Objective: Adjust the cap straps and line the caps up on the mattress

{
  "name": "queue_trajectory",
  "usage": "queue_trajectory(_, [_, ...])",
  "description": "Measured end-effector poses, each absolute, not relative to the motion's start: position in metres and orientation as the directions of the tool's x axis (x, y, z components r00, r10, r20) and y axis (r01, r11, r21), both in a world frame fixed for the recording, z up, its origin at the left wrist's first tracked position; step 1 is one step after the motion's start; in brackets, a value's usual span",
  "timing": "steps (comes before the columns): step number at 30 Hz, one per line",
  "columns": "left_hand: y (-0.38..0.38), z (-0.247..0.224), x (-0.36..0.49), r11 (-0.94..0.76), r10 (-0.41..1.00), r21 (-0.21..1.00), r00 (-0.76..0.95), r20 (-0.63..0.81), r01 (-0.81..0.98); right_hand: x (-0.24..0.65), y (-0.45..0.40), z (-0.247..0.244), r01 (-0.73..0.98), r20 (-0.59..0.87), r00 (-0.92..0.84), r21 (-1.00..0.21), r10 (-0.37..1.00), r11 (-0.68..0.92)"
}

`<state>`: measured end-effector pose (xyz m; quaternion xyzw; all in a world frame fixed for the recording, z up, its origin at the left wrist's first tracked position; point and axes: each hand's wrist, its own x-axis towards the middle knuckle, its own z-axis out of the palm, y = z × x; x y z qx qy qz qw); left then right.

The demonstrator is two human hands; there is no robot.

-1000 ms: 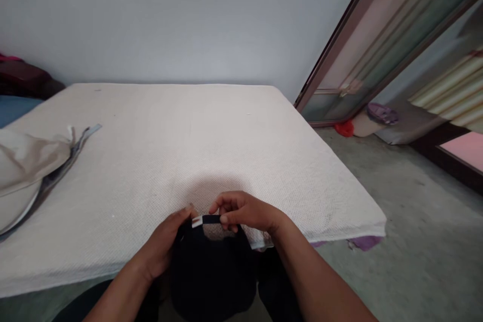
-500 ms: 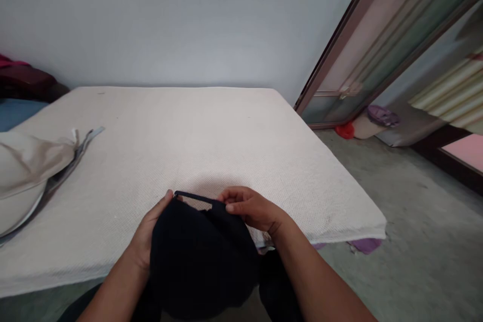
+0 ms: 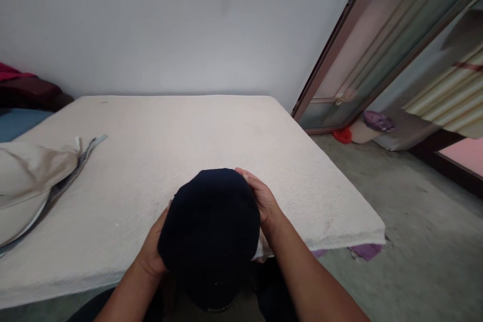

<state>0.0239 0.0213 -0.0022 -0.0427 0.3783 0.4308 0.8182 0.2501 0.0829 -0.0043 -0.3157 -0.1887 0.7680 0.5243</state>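
A dark navy cap (image 3: 213, 221) is held over the near edge of the cloth-covered table, its rounded crown facing up and its front end toward me. My left hand (image 3: 154, 247) grips the cap's left side, with the fingertips hidden behind the fabric. On the right side, my right hand (image 3: 262, 198) holds the cap near its far rim, fingers partly behind it. At the left edge of the table lies a pile of beige and grey hats (image 3: 35, 176) with a loose strap end.
The table (image 3: 188, 136) has a white textured cover and stands against a pale wall. A dark red object and blue cloth (image 3: 24, 121) are at the far left. On the floor at right stands a bin with a purple liner (image 3: 377, 122).
The cap has turned so its crown has risen and its back strap opening no longer shows. My right hand has moved from the strap to the cap's right side.
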Motion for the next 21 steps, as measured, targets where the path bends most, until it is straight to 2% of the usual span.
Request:
queue_trajectory(4, [0.027,-0.001,0.023,0.627,0.661,0.242,0.342,-0.668,-0.74,0.25,0.073,0.009,-0.625,-0.133,-0.494,-0.633,0.859,-0.457])
queue_trajectory(6, [0.026,-0.002,0.025,0.645,0.666,0.264,0.358,-0.654,-0.717,0.251,0.069,0.014,-0.613,-0.088,-0.552,-0.631,0.829,-0.475])
queue_trajectory(11, [0.023,-0.002,0.032,0.726,0.649,0.259,0.509,-0.565,-0.637,0.256,0.072,0.015,-0.78,-0.083,-0.356,-0.523,0.931,-0.345])
queue_trajectory(15, [0.037,-0.001,0.024,0.697,0.696,0.258,0.543,-0.47,-0.669,0.255,0.079,0.008,-0.798,-0.139,-0.335,-0.483,0.932,-0.359])
queue_trajectory(17, [0.048,-0.004,0.014,0.605,0.767,0.277,0.452,-0.456,-0.747,0.252,0.08,0.004,-0.781,-0.144,-0.342,-0.506,0.928,-0.366])
queue_trajectory(21, [0.068,-0.008,-0.007,0.209,0.902,0.348,0.042,-0.431,-0.914,0.24,0.07,-0.002,-0.66,-0.156,-0.491,-0.576,0.857,-0.482])
